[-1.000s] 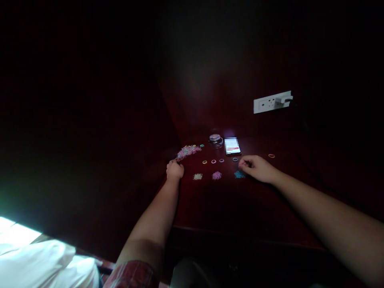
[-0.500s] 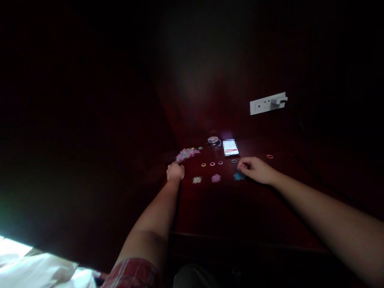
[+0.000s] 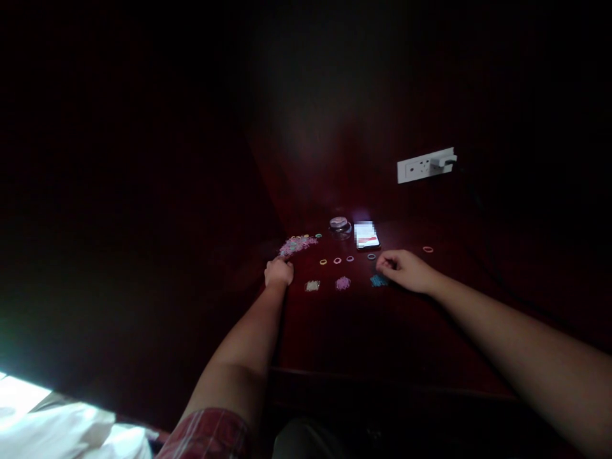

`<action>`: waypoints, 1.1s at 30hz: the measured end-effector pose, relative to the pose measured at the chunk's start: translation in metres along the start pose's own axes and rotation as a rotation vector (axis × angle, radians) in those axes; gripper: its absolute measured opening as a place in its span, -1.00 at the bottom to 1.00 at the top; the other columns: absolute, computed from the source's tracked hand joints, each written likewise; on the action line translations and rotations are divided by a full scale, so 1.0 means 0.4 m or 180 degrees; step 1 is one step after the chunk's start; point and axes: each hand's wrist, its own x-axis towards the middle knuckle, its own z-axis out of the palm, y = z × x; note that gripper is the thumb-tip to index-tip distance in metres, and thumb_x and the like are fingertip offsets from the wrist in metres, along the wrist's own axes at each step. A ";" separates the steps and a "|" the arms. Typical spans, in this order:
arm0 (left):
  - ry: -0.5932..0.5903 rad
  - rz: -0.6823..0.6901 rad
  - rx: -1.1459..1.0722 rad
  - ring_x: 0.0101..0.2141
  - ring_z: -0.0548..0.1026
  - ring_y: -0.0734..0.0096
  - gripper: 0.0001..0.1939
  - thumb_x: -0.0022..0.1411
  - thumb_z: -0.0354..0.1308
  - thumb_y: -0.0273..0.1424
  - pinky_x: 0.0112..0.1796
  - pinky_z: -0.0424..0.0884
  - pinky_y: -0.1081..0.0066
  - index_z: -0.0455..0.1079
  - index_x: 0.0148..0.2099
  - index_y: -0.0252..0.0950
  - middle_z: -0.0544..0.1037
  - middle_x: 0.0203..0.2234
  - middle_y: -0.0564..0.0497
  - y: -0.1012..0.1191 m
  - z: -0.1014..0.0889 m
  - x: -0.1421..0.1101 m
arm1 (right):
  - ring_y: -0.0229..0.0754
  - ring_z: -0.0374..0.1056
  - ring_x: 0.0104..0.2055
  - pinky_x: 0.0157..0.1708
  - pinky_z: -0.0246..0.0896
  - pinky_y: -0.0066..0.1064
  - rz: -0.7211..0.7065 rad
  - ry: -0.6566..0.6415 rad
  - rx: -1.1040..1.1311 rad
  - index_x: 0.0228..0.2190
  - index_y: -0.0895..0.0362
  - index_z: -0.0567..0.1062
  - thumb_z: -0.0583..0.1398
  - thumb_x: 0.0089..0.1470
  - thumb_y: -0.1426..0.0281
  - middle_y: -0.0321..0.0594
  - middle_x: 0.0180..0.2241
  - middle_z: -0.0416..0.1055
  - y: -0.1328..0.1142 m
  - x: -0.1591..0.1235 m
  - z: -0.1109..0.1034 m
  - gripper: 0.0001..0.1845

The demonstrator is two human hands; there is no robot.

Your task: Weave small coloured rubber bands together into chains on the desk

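Note:
My left hand (image 3: 278, 272) rests at the near edge of a mixed pile of small pink, white and green bands (image 3: 299, 245). Its fingers are bent, and their tips are largely hidden. Beside the heap of blue bands (image 3: 378, 280), my right hand (image 3: 404, 269) is curled with thumb and fingers together; whatever may be between them cannot be made out. A blue ring-shaped band (image 3: 371, 257) lies just left of its fingertips. Farther left are a heap of pink-purple bands (image 3: 343, 283) and one of cream bands (image 3: 312, 286). Behind them sit single purple (image 3: 350, 259), pink (image 3: 337, 261) and yellow rings (image 3: 323, 262).
A lit phone (image 3: 366, 236) lies at the back beside a round, clear lidded jar (image 3: 340, 226). An orange ring (image 3: 428, 249) is to the right. The dark red table (image 3: 329, 344) meets walls at the left and back; a socket (image 3: 425, 166) holds a plug.
The view has shifted slightly, moving the table's contents a little left and down in the picture. Both hands keep nearly the same pose and place on the table.

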 end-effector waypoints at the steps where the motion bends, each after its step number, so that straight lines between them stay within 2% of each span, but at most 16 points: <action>1: 0.0009 -0.0004 -0.0018 0.05 0.36 -0.04 -0.63 0.20 0.01 -0.32 0.01 0.30 0.08 0.47 0.01 -0.22 0.45 0.04 -0.16 0.000 0.000 0.000 | -0.27 0.21 -0.49 -0.46 0.13 -0.43 -0.0002 -0.0016 0.0001 -0.49 0.18 0.43 0.15 -0.02 0.29 -0.28 -0.54 0.32 0.002 0.000 0.000 -0.81; 6: 0.0100 -0.0069 -0.0149 -0.03 0.45 0.01 -0.65 0.17 0.05 -0.34 -0.03 0.34 0.17 0.49 -0.03 -0.28 0.54 -0.10 -0.23 -0.002 -0.002 -0.003 | -0.28 0.19 -0.49 -0.47 0.12 -0.44 -0.0018 -0.0006 0.0019 -0.49 0.18 0.43 0.15 -0.03 0.31 -0.29 -0.55 0.30 0.013 0.003 0.002 -0.83; 10: 0.0218 -0.0080 -0.0361 -0.17 0.53 0.16 -0.72 0.17 0.06 -0.36 -0.10 0.38 0.32 0.51 -0.11 -0.25 0.59 -0.22 -0.16 -0.006 -0.011 -0.012 | -0.28 0.19 -0.49 -0.48 0.12 -0.45 -0.0002 0.0002 0.0024 -0.48 0.18 0.44 0.15 -0.04 0.30 -0.29 -0.55 0.31 0.012 0.002 0.003 -0.82; 14: 0.0390 -0.0059 -0.0633 -0.21 0.54 0.24 -0.79 0.20 0.05 -0.33 -0.15 0.39 0.37 0.48 -0.19 -0.22 0.60 -0.25 -0.08 -0.012 -0.024 -0.026 | -0.28 0.20 -0.50 -0.48 0.12 -0.44 -0.0011 0.0018 -0.0028 -0.49 0.17 0.43 0.15 -0.03 0.29 -0.28 -0.55 0.31 0.001 0.001 0.002 -0.81; 18: 0.0519 0.0068 -0.0934 -0.21 0.53 0.41 -0.80 0.24 0.01 -0.35 -0.15 0.39 0.49 0.40 -0.14 -0.26 0.58 -0.21 -0.04 0.003 -0.037 -0.045 | -0.27 0.21 -0.49 -0.46 0.13 -0.43 -0.0036 -0.0004 -0.0044 -0.49 0.18 0.43 0.14 -0.02 0.29 -0.27 -0.54 0.32 -0.007 0.002 0.005 -0.80; 20: 0.0585 0.0264 -0.1149 -0.21 0.52 0.46 -0.81 0.26 0.00 -0.34 -0.14 0.39 0.52 0.36 -0.13 -0.27 0.57 -0.20 -0.02 0.036 -0.044 -0.062 | -0.28 0.20 -0.49 -0.46 0.12 -0.43 -0.0033 0.0031 -0.0031 -0.49 0.18 0.42 0.14 -0.03 0.30 -0.28 -0.54 0.31 -0.011 0.002 0.008 -0.82; 22: 0.0673 0.0682 -0.1515 -0.22 0.52 0.45 -0.83 0.24 0.03 -0.33 -0.13 0.39 0.48 0.35 -0.16 -0.26 0.56 -0.23 -0.02 0.095 -0.052 -0.086 | -0.29 0.18 -0.50 -0.48 0.10 -0.45 -0.0012 0.0113 0.0013 -0.48 0.18 0.41 0.15 -0.05 0.32 -0.30 -0.55 0.28 -0.018 0.001 0.010 -0.84; 27: 0.0306 0.1993 -0.1837 -0.26 0.49 0.37 -0.92 0.19 0.11 -0.38 -0.15 0.38 0.39 0.40 -0.26 -0.23 0.55 -0.32 0.01 0.317 -0.081 -0.171 | -0.32 0.16 -0.52 -0.51 0.09 -0.48 -0.0162 0.0415 0.0166 -0.30 0.17 0.38 0.19 -0.06 0.33 -0.33 -0.50 0.27 -0.032 -0.003 0.007 -0.77; 29: 0.0353 0.2248 -0.2034 -0.26 0.48 0.36 -0.93 0.18 0.12 -0.41 -0.16 0.37 0.39 0.41 -0.26 -0.23 0.55 -0.32 0.01 0.385 -0.088 -0.201 | -0.33 0.16 -0.51 -0.51 0.10 -0.48 -0.0253 0.0532 0.0235 -0.25 0.16 0.37 0.20 -0.05 0.32 -0.32 -0.46 0.29 -0.029 -0.002 0.003 -0.72; 31: 0.0479 0.2314 -0.2199 -0.24 0.47 0.36 -0.93 0.19 0.12 -0.43 -0.15 0.36 0.38 0.41 -0.26 -0.24 0.55 -0.32 0.01 0.419 -0.085 -0.222 | -0.34 0.16 -0.52 -0.52 0.10 -0.49 -0.0276 0.0638 0.0319 -0.22 0.15 0.35 0.21 -0.04 0.30 -0.32 -0.45 0.31 -0.023 0.000 0.001 -0.69; 33: 0.0475 0.2284 -0.2287 -0.28 0.47 0.37 -0.94 0.18 0.13 -0.43 -0.18 0.37 0.39 0.42 -0.28 -0.25 0.55 -0.35 0.01 0.419 -0.072 -0.231 | -0.35 0.15 -0.53 -0.52 0.10 -0.49 -0.0282 0.0707 0.0374 -0.23 0.16 0.35 0.22 -0.03 0.30 -0.32 -0.46 0.30 -0.019 0.002 0.001 -0.69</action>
